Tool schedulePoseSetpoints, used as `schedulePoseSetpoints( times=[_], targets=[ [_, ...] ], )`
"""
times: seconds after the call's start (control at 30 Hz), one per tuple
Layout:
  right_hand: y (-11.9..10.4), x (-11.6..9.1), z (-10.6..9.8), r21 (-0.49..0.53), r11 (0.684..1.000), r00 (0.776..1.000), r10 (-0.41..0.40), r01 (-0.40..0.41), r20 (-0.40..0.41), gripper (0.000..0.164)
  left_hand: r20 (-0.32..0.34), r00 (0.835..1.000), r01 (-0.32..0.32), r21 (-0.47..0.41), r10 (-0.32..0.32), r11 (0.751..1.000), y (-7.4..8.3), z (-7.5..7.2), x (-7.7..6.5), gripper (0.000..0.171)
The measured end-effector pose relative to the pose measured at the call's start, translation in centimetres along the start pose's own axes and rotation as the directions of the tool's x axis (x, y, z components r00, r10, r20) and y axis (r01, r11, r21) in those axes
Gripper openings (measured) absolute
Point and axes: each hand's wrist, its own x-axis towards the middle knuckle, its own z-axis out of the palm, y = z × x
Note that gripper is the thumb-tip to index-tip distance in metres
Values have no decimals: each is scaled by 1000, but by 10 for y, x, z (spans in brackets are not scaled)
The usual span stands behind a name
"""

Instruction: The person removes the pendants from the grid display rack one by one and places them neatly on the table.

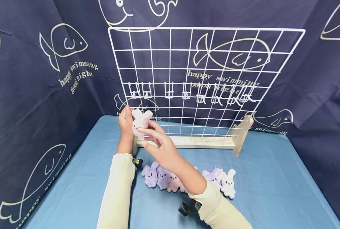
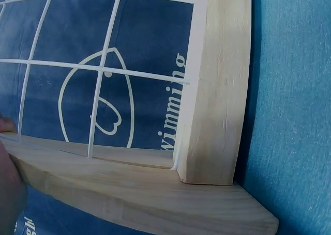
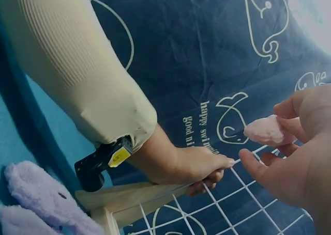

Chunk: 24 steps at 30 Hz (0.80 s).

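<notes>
My right hand (image 1: 162,148) holds a pale pink plush bunny (image 1: 139,130) in front of the left edge of a white wire grid rack (image 1: 170,50). In the right wrist view, the bunny (image 3: 265,131) sits between the fingers, with the thumb apart from it. At the rack's left side, my left hand (image 1: 126,122) grips its edge. The right wrist view shows that hand (image 3: 191,165) curled round the outer wire near the wooden stand (image 3: 137,196). Only a bit of the left hand (image 2: 8,188) enters the left wrist view, beside the wooden bar (image 2: 119,188).
Several white hooks (image 1: 169,94) hang in a row across the grid. Along the blue table (image 1: 261,190) lie purple bunnies (image 1: 150,177), a pink bunny (image 1: 174,183) and a white bunny (image 1: 228,184), partly hidden by my right arm. Dark printed cloth (image 1: 44,127) surrounds the table.
</notes>
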Motion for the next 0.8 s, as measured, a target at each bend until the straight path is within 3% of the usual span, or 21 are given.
schedulePoseSetpoints(
  times=[0.17,0.23,0.33,0.43,0.5,0.63,0.8],
  targets=[
    [-2,-6,-1,123,992,996,4,8,-93,36,27,1000,-1,-49,2,999,-5,1,0,39],
    [-5,-7,-2,222,974,985,86,-51,-152,27,44,999,-3,-62,6,998,-6,1,0,41],
    [-8,-7,-6,412,896,951,257,-167,-173,14,63,998,0,-71,5,997,-7,1,1,45],
    [-10,-6,-12,536,794,911,400,-286,-106,31,57,998,1,-69,3,998,-7,1,2,47],
    [-9,-7,-15,555,759,898,437,-341,-47,28,52,999,-4,-74,8,997,-6,0,1,48],
    [-8,-12,-18,519,745,883,468,-420,42,33,49,999,-8,-62,11,998,-4,0,0,47],
    [-9,-16,-17,433,778,885,449,-455,125,82,41,999,-9,-54,11,999,-4,-1,-1,47]
  ],
)
